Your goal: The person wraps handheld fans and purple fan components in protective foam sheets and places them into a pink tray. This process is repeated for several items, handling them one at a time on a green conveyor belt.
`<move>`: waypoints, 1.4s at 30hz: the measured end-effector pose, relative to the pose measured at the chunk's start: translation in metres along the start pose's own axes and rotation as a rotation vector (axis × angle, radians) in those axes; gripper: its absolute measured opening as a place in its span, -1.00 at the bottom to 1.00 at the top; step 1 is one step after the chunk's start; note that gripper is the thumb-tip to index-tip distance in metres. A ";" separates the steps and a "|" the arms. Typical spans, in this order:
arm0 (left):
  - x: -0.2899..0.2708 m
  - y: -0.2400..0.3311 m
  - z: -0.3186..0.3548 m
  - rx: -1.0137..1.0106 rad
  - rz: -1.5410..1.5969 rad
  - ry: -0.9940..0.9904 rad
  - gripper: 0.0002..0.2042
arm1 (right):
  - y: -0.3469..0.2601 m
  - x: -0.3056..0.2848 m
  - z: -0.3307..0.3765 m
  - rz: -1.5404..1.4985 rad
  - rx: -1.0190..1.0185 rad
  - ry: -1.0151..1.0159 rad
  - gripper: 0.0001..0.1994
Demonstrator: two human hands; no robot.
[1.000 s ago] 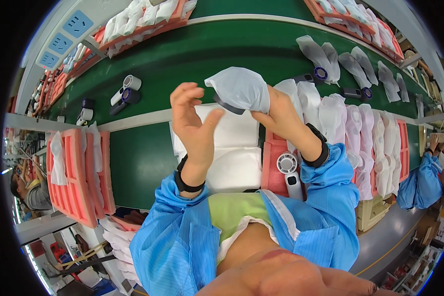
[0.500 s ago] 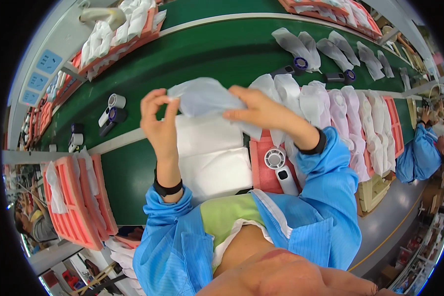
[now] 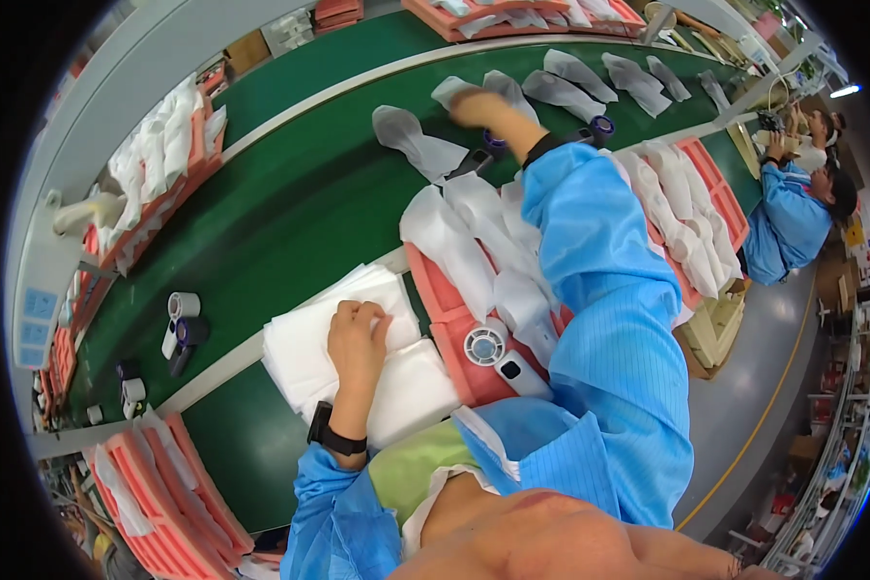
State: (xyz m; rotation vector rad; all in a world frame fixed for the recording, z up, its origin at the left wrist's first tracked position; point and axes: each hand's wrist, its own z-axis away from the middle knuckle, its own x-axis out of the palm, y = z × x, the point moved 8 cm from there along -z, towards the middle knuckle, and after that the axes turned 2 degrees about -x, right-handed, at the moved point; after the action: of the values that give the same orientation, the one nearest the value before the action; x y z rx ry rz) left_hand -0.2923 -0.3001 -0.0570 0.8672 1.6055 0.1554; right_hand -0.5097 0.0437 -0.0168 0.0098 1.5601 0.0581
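Observation:
My left hand [image 3: 358, 340] rests on a stack of thin white bags or sheets [image 3: 304, 333], its fingers loosely bent and the thumb a little apart. Far across the green belt, my right hand [image 3: 481, 109] is smeared by motion, so its fingers do not show clearly. It overlaps a translucent white bag [image 3: 451, 89], and whether it grips that bag cannot be seen. Another filled bag [image 3: 411, 140] lies just left of it. Below the hand are handheld fans with dark handles, one with a purple head [image 3: 494, 141]. A white handheld fan [image 3: 485, 345] lies on a pink foam tray [image 3: 449, 314] near my body.
Several bagged items [image 3: 633, 82] lie along the far belt. Wrapped pieces [image 3: 686, 208] fill the pink trays at right. More fans [image 3: 186, 327] sit on the belt at left. Pink trays [image 3: 179, 483] stand at lower left. A co-worker in blue [image 3: 793, 208] is at far right.
Both hands held a white bag between them; they are now apart. My right hand has reached to the far belt, my left has dropped to the stack. One more bag lies on the belt. The view has turned.

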 end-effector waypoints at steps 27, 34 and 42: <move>-0.007 -0.039 -0.002 -0.276 0.416 -0.027 -0.88 | 0.267 -0.081 0.124 -0.221 0.278 0.525 -0.36; -0.016 -0.046 -0.002 -0.329 0.522 0.005 -0.85 | -0.097 -0.152 0.154 -0.870 -0.196 0.095 -0.46; -0.029 -0.047 0.004 -0.303 0.642 0.087 -0.90 | -0.236 -0.112 0.184 -0.817 -0.587 0.053 -0.48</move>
State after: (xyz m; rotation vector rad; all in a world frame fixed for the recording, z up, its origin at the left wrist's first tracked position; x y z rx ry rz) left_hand -0.3104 -0.3523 -0.0606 1.1171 1.2860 0.8741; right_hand -0.3200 -0.1913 0.0869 -1.0870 1.4470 -0.1318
